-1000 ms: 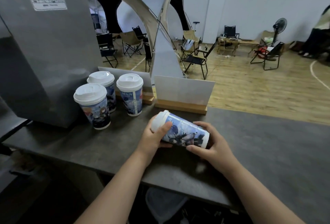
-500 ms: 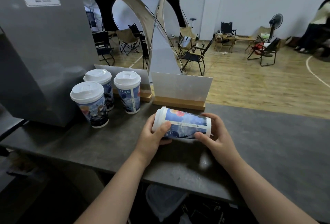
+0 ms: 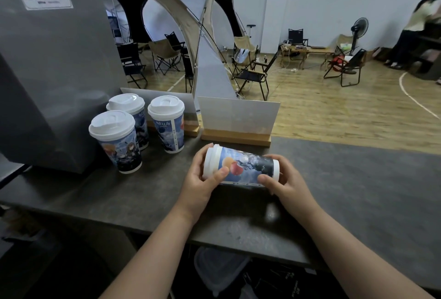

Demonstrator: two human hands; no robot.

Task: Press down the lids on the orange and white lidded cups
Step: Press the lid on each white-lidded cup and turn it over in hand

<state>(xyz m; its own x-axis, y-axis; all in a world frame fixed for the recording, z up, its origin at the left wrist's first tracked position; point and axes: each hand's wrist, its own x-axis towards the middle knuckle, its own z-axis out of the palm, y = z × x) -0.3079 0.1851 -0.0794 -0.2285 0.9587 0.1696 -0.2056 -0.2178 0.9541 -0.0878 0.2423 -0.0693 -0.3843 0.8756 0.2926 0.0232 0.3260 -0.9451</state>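
Observation:
A printed paper cup (image 3: 245,167) with a white lid lies on its side above the dark counter (image 3: 358,191), lid end pointing left. My left hand (image 3: 202,179) grips the lid end, thumb across the rim. My right hand (image 3: 284,179) holds the base end, fingers curled round it. Three more lidded cups stand upright at the left: the front cup (image 3: 117,141), the back cup (image 3: 130,117) and the right cup (image 3: 168,123).
A large grey machine (image 3: 47,72) fills the left side behind the cups. Two white panels in wooden stands (image 3: 236,122) line the counter's far edge. Beyond are folding chairs, a fan and a person at the far right.
The cup has been rolled about its long axis between my hands, so an orange picture now faces up. Both hands keep their hold at the same spot.

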